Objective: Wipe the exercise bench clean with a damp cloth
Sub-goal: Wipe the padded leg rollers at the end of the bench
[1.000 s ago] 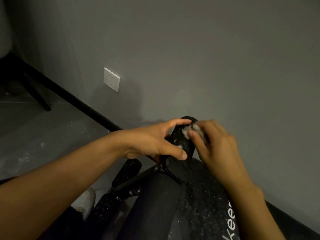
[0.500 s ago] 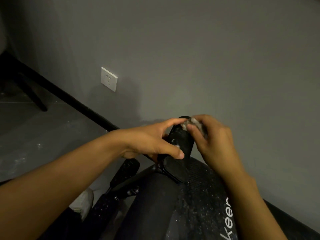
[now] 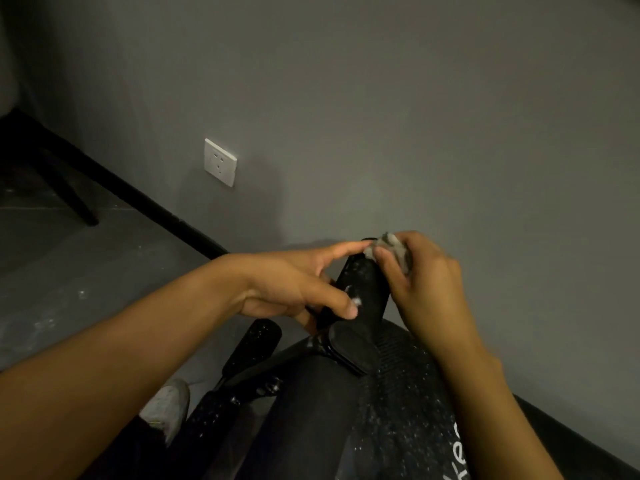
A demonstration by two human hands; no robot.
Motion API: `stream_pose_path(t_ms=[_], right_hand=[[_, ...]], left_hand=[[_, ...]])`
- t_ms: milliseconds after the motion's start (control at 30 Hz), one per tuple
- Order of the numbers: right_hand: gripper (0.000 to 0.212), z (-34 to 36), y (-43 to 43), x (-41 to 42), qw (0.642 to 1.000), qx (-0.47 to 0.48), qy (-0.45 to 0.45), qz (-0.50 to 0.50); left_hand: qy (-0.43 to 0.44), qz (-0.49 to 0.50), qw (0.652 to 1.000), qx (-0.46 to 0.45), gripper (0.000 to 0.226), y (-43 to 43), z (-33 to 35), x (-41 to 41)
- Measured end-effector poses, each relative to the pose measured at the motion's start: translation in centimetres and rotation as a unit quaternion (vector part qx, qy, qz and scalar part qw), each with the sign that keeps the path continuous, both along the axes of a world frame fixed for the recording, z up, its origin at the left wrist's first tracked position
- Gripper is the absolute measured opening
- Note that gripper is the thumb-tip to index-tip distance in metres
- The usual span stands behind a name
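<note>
The black exercise bench (image 3: 391, 403), speckled with pale dust, fills the lower middle of the view. A black padded roller (image 3: 363, 289) rises from its far end. My left hand (image 3: 298, 285) grips the roller's left side, thumb across its front and forefinger reaching to its top. My right hand (image 3: 426, 289) pinches a small crumpled grey cloth (image 3: 389, 249) against the roller's upper end. Most of the cloth is hidden inside my fingers.
A grey wall stands close behind the roller, with a white socket (image 3: 220, 162) low on it and a black skirting board (image 3: 138, 199). A second dusty foam roller (image 3: 252, 344) and the frame lie lower left. A grey shoe (image 3: 166, 407) rests on the floor.
My right hand has carried the cloth a little up the roller to its top end. My left hand has kept its hold, with its forefinger now stretched further toward the cloth.
</note>
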State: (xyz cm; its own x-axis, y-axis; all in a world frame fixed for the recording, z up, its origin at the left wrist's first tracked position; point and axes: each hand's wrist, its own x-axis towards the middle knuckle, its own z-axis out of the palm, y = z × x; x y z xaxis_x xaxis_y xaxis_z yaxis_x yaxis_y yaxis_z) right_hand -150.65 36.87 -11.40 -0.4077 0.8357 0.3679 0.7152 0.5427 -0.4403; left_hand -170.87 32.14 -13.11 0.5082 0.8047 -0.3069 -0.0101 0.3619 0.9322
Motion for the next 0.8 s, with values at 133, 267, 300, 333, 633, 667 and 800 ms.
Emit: stream_pose_path(t_ms=[133, 267, 300, 333, 633, 667, 800], right_hand=[[0.008, 0.8, -3.5, 1.1, 0.99, -0.094, 0.058, 0.09], [0.008, 0.8, -5.4, 2.8, 0.974, -0.16, 0.072, 0.144], [0.008, 0.7, -4.8, 2.9, 0.98, -0.139, 0.058, 0.131], [0.008, 0.5, -4.0, 2.9, 0.988, -0.106, 0.039, 0.107], [0.014, -0.4, -5.5, 3.1, 0.979, -0.134, 0.097, 0.121], [0.015, -0.4, -6.4, 3.4, 0.975, -0.14, 0.103, 0.138], [0.008, 0.0, -5.3, 2.6, 0.986, -0.087, 0.048, 0.137]], left_hand=[[0.009, 0.024, 1.0, 0.012, 0.091, -0.2, 0.0, 0.4], [0.041, 0.043, 0.998, 0.035, 0.095, -0.3, 0.0, 1.2], [0.051, 0.045, 0.997, 0.042, 0.096, -0.4, 0.0, 1.3], [0.06, 0.044, 0.996, 0.048, 0.095, -0.4, 0.1, 1.3], [0.073, -0.051, 0.994, 0.055, 0.098, 0.3, 0.5, -0.3], [0.075, -0.057, 0.994, 0.056, 0.099, 0.4, 0.5, -0.3], [0.071, -0.071, 0.994, 0.046, 0.099, 0.6, 0.6, -0.6]])
